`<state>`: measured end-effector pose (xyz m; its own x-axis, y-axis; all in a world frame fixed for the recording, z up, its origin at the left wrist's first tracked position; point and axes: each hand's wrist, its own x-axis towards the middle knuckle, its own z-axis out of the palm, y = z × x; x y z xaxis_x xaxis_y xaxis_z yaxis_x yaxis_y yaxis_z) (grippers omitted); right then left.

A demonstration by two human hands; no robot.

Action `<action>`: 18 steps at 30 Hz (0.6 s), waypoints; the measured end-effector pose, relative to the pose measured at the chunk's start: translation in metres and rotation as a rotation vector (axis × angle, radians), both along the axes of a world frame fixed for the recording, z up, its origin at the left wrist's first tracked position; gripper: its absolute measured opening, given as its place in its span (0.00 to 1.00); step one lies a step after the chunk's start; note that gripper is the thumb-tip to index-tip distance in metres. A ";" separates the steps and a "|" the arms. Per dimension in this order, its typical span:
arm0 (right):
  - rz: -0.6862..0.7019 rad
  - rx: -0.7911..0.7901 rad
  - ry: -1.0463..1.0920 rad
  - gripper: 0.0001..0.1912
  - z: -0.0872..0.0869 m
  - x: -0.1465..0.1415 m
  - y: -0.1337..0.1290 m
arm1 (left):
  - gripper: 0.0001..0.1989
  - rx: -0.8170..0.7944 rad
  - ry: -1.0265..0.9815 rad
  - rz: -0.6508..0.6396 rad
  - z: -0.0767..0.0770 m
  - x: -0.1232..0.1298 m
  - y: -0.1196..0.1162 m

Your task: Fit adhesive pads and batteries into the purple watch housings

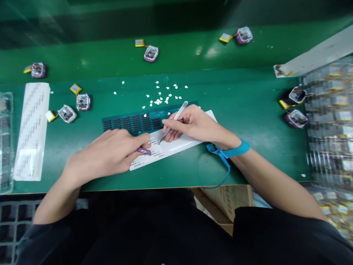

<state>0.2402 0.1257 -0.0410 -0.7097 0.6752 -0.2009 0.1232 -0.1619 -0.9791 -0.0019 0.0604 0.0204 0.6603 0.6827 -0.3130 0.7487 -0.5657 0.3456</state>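
My left hand (116,151) is closed around a small purple plastic housing (143,151) with a slot in its side; most of it is hidden under my fingers. Pinched in my right hand (190,123) is a pair of metal tweezers (179,111), their tips pointing down onto a white label sheet (176,147) printed with small black lettering. Both hands rest over this sheet, which lies slanted on the green mat. Just behind it sits a dark teal sheet (132,123) with rows of black strips. Whether the tweezers grip a label is too small to tell.
Many little white round tabs (158,101) are scattered behind the sheets. Open purple devices (151,53) with yellow batteries stand around the bench. A second label sheet (31,132) lies at left, stacked clear trays (331,121) at right. A blue wrist strap (235,149) trails its cord.
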 end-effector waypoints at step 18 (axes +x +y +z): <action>-0.455 0.096 0.186 0.19 0.020 -0.001 -0.010 | 0.04 -0.172 -0.575 0.488 -0.008 0.018 -0.002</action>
